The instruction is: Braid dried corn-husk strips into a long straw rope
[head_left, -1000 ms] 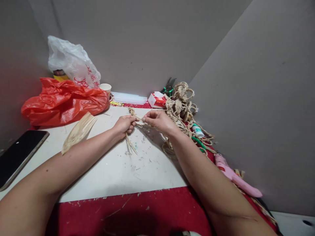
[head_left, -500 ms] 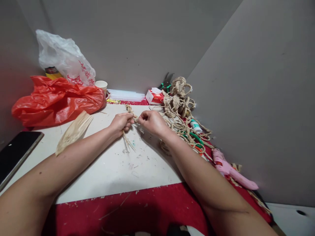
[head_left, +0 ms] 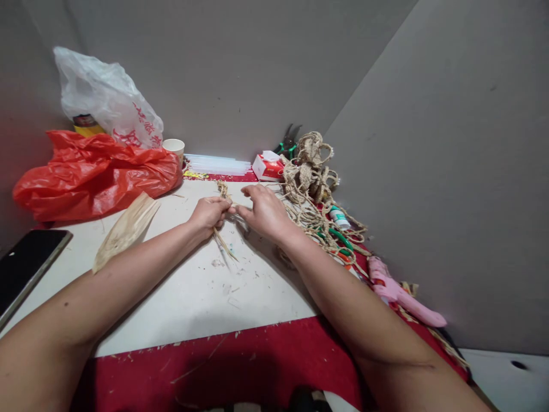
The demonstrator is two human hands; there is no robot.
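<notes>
Pinched in my left hand is a small bundle of straw-coloured plant fibre. Its twisted or knotted end sticks up above the fingers, and loose strands hang below them over the white board. My right hand is just to the right, thumb and fingers spread apart. Its thumb tip is close to the left fingertips; whether it touches a strand I cannot tell. A dry husk leaf lies beside my left forearm. Behind my right hand is a heap of braided fibre cord.
At the left are a phone, a red plastic bag and a white plastic bag. Along the back stand a paper cup, clear sticks, a tissue box and pliers. A pink glue gun lies right.
My right hand has let go of the fibre; its fingers have opened and lifted slightly away to the right. My left hand keeps its pinch. The whole view has shifted slightly.
</notes>
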